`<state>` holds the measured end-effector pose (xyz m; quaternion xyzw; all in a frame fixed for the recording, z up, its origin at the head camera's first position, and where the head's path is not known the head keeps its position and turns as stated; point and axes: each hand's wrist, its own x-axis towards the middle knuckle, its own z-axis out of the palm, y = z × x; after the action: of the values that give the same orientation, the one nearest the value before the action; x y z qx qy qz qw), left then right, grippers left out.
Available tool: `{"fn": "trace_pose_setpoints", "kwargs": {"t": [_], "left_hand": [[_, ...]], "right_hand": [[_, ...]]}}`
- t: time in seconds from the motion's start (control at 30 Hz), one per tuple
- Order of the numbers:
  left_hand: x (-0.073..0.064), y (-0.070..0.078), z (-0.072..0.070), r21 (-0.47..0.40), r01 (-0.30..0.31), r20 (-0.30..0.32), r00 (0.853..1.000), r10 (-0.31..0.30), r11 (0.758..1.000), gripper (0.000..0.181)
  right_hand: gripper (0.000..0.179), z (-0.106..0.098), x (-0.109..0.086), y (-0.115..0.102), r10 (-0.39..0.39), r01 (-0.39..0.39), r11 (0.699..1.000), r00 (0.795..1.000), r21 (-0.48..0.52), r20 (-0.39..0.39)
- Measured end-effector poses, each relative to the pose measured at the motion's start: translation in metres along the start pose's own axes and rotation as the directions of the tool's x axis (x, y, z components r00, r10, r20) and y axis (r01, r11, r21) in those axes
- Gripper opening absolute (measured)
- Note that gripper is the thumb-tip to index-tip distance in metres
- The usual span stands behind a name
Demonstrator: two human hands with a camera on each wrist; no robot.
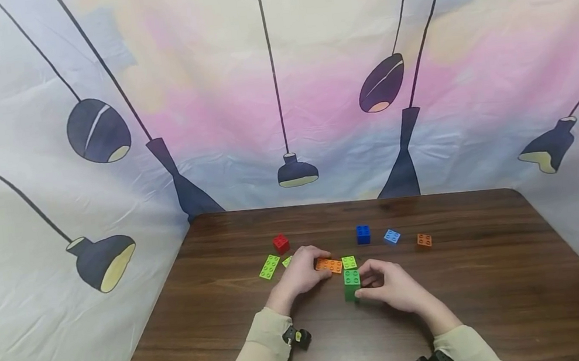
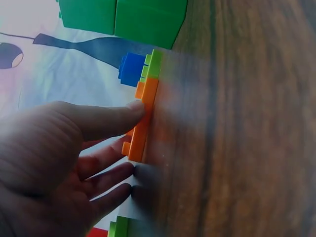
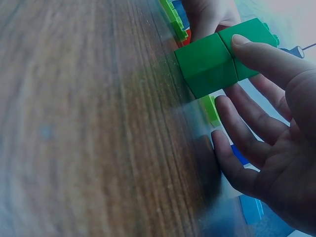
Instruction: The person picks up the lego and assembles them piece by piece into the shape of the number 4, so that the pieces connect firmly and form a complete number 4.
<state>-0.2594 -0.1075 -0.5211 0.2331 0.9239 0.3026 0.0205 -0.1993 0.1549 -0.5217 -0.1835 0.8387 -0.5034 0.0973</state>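
In the head view my left hand (image 1: 300, 271) pinches a long, flat orange brick (image 1: 329, 266) lying on the table, thumb on its near side. A small lime brick (image 1: 349, 262) sits at the orange brick's right end; whether they are joined I cannot tell. My right hand (image 1: 393, 286) holds a stack of two green bricks (image 1: 352, 284) by its right side, just in front of the lime brick. In the right wrist view the thumb presses on the upper brick of the green stack (image 3: 217, 59), with some fingers hidden behind it. The stack stands upright.
On the wooden table (image 1: 221, 340) lie a red brick (image 1: 281, 244), a long lime brick (image 1: 269, 267), another lime piece (image 1: 287, 261) partly behind my left hand, a dark blue brick (image 1: 363, 234), a light blue brick (image 1: 392, 236) and a small orange brick (image 1: 424, 240).
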Motion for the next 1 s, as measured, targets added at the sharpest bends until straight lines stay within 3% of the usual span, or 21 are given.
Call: {"fn": "trace_pose_setpoints", "kwargs": {"t": [0.67,1.0], "left_hand": [[-0.0045,0.0074,0.0018,0.026,0.03,-0.014,0.999,-0.03,0.999,0.033],[-0.0052,0.0014,-0.0008,0.006,0.018,-0.005,1.0,-0.017,1.0,0.031]], "right_hand": [[0.032,0.0009,0.0013,0.0018,0.013,-0.013,1.0,1.0,-0.007,0.003],[0.039,0.0015,0.0004,-0.0005,-0.021,0.021,0.999,1.0,-0.035,0.004]]}}
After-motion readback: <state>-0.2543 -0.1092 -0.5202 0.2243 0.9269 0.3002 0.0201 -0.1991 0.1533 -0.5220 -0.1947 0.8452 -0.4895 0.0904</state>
